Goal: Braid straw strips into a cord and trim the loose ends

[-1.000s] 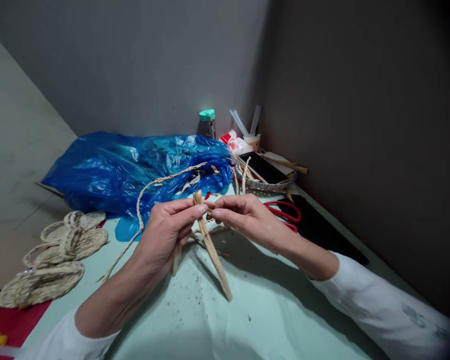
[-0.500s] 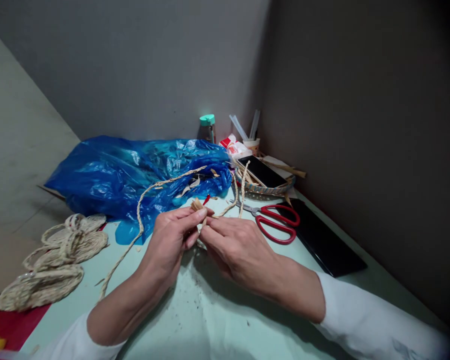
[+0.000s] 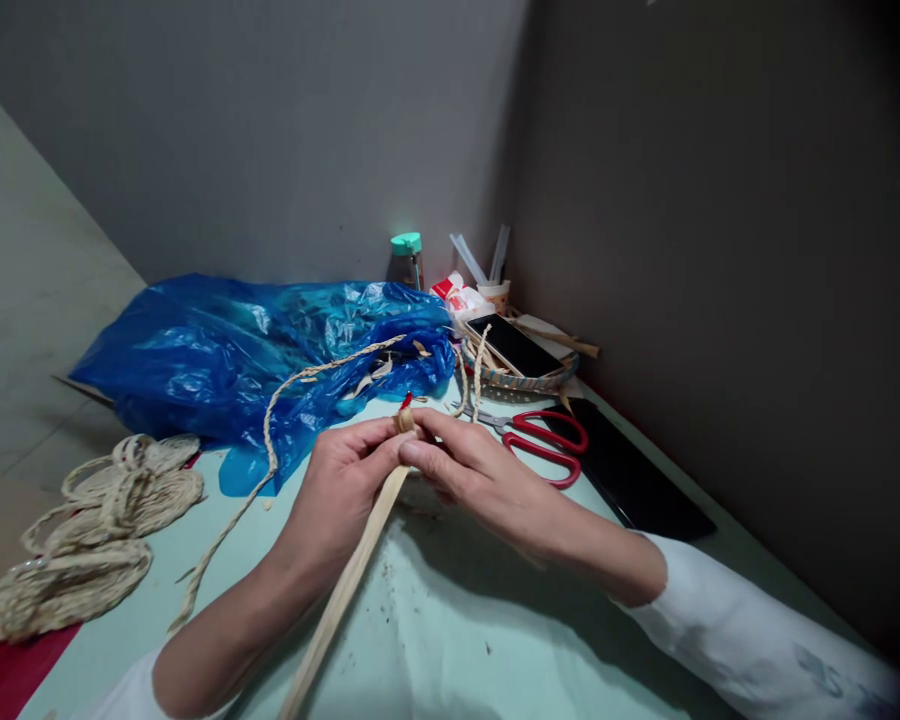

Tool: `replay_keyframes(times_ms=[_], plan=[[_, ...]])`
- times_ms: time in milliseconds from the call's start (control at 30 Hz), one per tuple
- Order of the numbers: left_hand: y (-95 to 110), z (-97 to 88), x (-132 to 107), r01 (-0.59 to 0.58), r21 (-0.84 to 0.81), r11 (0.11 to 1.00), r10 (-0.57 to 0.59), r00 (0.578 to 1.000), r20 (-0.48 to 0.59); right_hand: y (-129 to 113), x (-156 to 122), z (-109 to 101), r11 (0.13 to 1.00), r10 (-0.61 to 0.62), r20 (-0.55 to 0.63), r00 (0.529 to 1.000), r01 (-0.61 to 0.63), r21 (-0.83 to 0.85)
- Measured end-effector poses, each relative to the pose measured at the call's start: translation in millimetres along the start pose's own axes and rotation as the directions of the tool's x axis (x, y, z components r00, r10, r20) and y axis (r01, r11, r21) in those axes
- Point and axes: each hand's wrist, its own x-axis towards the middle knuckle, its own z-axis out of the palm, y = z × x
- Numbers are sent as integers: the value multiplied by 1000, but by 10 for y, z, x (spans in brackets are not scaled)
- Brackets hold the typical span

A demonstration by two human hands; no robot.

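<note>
My left hand (image 3: 345, 475) and my right hand (image 3: 472, 470) meet at the middle of the table, fingers pinched together. Between them they grip a pale flat plant-fibre strip (image 3: 349, 590), whose long end runs down toward me past my left wrist. Its upper part bends over at my fingertips, where a small red tip sticks up. A braided straw cord (image 3: 272, 440) lies to the left of my left hand and reaches up onto the blue bag. Another piece of braided cord (image 3: 478, 375) stands up behind my right hand. What my fingers cover cannot be made out.
Red-handled scissors (image 3: 544, 445) and a black flat slab (image 3: 637, 480) lie to the right. Behind are a blue plastic bag (image 3: 187, 350), a basket (image 3: 525, 382) with a phone (image 3: 521, 345), a cup (image 3: 495, 295) and a green-lidded jar (image 3: 405, 262). Coiled straw braids (image 3: 67, 590) lie left.
The strip's long end now hangs down toward me, where it was not visible before. My right hand has turned, its thumb now against my left thumb. The view has shifted slightly.
</note>
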Motion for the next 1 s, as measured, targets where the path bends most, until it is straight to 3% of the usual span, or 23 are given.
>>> replay_keyframes(times_ms=[233,500,633,733,833,1000], plan=[[-17,-16,-6,-124,222,967,130,991,-12,36,36,-70,977,-12,97,995,-9,214],[-68,54,-66,-299,531,793,373,927,-35,101,-19,104,919,113,-98,989,-67,388],[-115,75,-61,-330,598,730,423,906,-17,121,-23,161,877,149,-152,977,-60,477],[-149,79,-69,-263,599,756,387,918,-87,131,-17,182,854,138,-174,975,-28,520],[-153,78,-92,-240,489,838,336,934,-117,118,-13,181,827,154,-171,973,-32,561],[-113,61,-110,-260,415,872,334,936,-115,77,10,117,762,111,-65,992,-43,646]])
